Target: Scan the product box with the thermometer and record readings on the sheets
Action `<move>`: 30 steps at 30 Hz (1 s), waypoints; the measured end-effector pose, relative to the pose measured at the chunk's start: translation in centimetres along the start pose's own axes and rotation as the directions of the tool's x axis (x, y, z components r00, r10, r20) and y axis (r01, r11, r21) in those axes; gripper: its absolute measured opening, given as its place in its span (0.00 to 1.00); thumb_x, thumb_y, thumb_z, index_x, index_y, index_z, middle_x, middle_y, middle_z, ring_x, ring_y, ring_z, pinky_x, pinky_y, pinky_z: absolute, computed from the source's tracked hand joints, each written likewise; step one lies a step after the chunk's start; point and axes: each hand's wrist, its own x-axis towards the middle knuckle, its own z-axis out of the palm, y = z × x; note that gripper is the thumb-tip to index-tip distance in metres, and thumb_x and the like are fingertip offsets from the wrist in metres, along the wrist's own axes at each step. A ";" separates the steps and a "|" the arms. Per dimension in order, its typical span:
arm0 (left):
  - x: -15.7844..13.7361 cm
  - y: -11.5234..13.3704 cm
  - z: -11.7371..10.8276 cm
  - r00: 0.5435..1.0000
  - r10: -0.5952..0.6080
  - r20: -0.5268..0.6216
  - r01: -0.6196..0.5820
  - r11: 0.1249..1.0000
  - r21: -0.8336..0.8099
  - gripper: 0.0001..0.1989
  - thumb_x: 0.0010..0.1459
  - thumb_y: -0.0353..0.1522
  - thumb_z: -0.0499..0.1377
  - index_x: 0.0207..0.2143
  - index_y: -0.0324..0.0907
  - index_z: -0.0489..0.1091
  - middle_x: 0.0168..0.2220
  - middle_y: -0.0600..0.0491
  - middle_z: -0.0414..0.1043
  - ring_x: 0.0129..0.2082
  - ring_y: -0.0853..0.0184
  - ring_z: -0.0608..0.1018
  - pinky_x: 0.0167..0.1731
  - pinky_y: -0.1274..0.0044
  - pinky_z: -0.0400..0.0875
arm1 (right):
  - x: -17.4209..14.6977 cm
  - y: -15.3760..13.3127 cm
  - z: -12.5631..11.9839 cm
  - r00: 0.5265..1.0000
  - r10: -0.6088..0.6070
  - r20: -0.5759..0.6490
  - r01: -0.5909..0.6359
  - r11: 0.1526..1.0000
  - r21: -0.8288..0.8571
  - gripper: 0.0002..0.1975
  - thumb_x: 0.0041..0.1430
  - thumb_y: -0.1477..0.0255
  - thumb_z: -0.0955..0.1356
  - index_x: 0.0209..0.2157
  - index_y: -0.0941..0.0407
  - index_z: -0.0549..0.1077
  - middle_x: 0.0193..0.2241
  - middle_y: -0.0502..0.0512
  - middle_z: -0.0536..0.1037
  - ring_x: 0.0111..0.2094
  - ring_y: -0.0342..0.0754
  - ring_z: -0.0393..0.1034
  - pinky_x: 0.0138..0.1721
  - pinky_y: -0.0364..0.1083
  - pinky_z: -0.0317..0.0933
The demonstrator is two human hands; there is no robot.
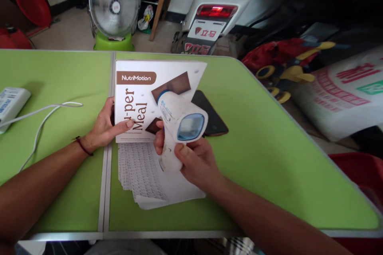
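Observation:
My left hand (111, 124) grips the lower left of a white box (176, 72) printed "NutriMotion", thumb across its front and the other fingers mostly hidden. The box stands upright, facing me, above the green table. In my right hand (197, 159) is a white gun-shaped device, seemingly an infrared thermometer (169, 135), with fingers wrapped round its handle. Its blue-framed window faces me, and its round blue-rimmed end points at the box. Under them lies a stack of printed paper sheets (176, 191). A dark phone (214, 117) rests partly behind the thermometer.
A metal edge strip (106, 191) crosses the green table (269, 175). On the left are a white power strip (13, 105) and its cable (42, 131). Beyond the table stand a fan (115, 6) and a scooter (215, 12). A printed sack (344, 91) is at right.

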 end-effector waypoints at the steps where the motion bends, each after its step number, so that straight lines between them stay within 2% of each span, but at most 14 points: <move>1: 0.0 0.0 0.0 1.000 -0.002 -0.007 0.002 1.000 0.000 0.30 0.52 0.47 0.69 0.49 0.43 0.61 0.44 0.47 0.72 0.44 0.56 0.74 0.43 0.64 0.72 | 0.0 0.0 0.0 1.000 0.002 0.002 -0.002 1.000 -0.004 0.19 0.55 0.52 0.73 0.34 0.53 0.73 0.28 0.52 0.75 0.27 0.46 0.68 0.29 0.47 0.66; 4: -0.2 0.2 0.1 0.999 0.011 -0.047 -0.012 1.000 -0.012 0.30 0.53 0.47 0.69 0.49 0.42 0.62 0.45 0.47 0.71 0.44 0.56 0.74 0.42 0.65 0.73 | 0.2 -0.2 -0.1 1.000 -0.012 0.006 0.012 0.999 -0.040 0.19 0.54 0.51 0.73 0.33 0.53 0.73 0.27 0.52 0.75 0.27 0.46 0.68 0.28 0.47 0.65; 7: -0.2 0.4 0.2 0.995 0.047 -0.093 -0.048 0.999 -0.009 0.30 0.54 0.48 0.68 0.49 0.43 0.61 0.45 0.47 0.71 0.43 0.57 0.75 0.41 0.66 0.73 | 0.2 -0.6 -0.3 0.997 -0.077 -0.007 0.075 0.989 -0.130 0.18 0.53 0.52 0.73 0.30 0.52 0.73 0.26 0.52 0.74 0.27 0.47 0.67 0.29 0.49 0.65; 10: 0.1 0.6 0.0 0.984 0.098 -0.150 -0.093 0.995 0.035 0.30 0.54 0.48 0.68 0.50 0.43 0.61 0.46 0.47 0.70 0.44 0.57 0.75 0.43 0.66 0.73 | 0.5 -0.7 -1.1 0.984 -0.144 -0.109 0.116 0.966 -0.232 0.16 0.54 0.53 0.73 0.32 0.50 0.73 0.28 0.52 0.75 0.29 0.49 0.68 0.32 0.50 0.65; 14: 0.9 0.1 -0.5 0.950 0.150 -0.274 -0.135 0.988 0.074 0.31 0.53 0.47 0.69 0.51 0.44 0.61 0.50 0.47 0.68 0.50 0.55 0.73 0.50 0.63 0.71 | 2.0 0.2 -3.5 0.942 -0.213 -0.258 0.083 0.896 -0.436 0.14 0.58 0.56 0.70 0.39 0.51 0.74 0.33 0.55 0.76 0.33 0.51 0.70 0.36 0.52 0.66; 17: 1.4 -0.5 -0.9 0.946 0.097 -0.310 -0.095 0.995 0.022 0.31 0.52 0.48 0.70 0.50 0.45 0.61 0.50 0.48 0.69 0.51 0.55 0.73 0.52 0.62 0.71 | 3.6 1.3 -5.7 0.935 -0.194 -0.296 -0.035 0.783 -0.622 0.19 0.57 0.59 0.68 0.47 0.54 0.73 0.39 0.57 0.78 0.38 0.53 0.72 0.41 0.54 0.67; 19: 1.5 -0.6 -1.0 0.950 0.080 -0.303 -0.086 0.996 -0.008 0.31 0.52 0.48 0.70 0.50 0.45 0.61 0.51 0.48 0.69 0.52 0.54 0.73 0.53 0.62 0.71 | 4.3 1.9 -6.9 0.925 -0.200 -0.324 -0.116 0.662 -0.740 0.25 0.53 0.60 0.69 0.51 0.56 0.71 0.40 0.59 0.78 0.39 0.56 0.73 0.43 0.56 0.67; 21: 1.6 -0.6 -1.0 0.956 0.077 -0.284 -0.087 0.996 -0.020 0.31 0.52 0.47 0.70 0.51 0.45 0.62 0.52 0.47 0.69 0.54 0.53 0.72 0.54 0.62 0.70 | 4.6 2.3 -7.7 0.926 -0.216 -0.309 -0.152 0.536 -0.831 0.26 0.52 0.60 0.70 0.52 0.56 0.71 0.41 0.60 0.78 0.41 0.58 0.73 0.44 0.57 0.67; 27: 1.6 -1.2 -1.3 0.966 0.114 -0.231 -0.114 0.993 0.012 0.24 0.58 0.44 0.67 0.50 0.44 0.65 0.58 0.46 0.65 0.57 0.53 0.70 0.57 0.62 0.69 | 4.3 3.0 -8.1 0.965 -0.202 -0.169 -0.127 0.205 -0.971 0.18 0.57 0.62 0.67 0.46 0.57 0.73 0.40 0.63 0.78 0.43 0.61 0.73 0.43 0.58 0.67; 30: 1.6 -1.9 -1.6 0.968 0.164 -0.191 -0.156 0.986 0.058 0.22 0.59 0.42 0.66 0.50 0.44 0.65 0.59 0.46 0.66 0.59 0.53 0.69 0.60 0.62 0.66 | 4.2 3.5 -8.3 0.972 -0.210 -0.103 -0.085 0.093 -0.992 0.17 0.59 0.64 0.66 0.47 0.58 0.73 0.39 0.64 0.78 0.42 0.61 0.72 0.42 0.57 0.67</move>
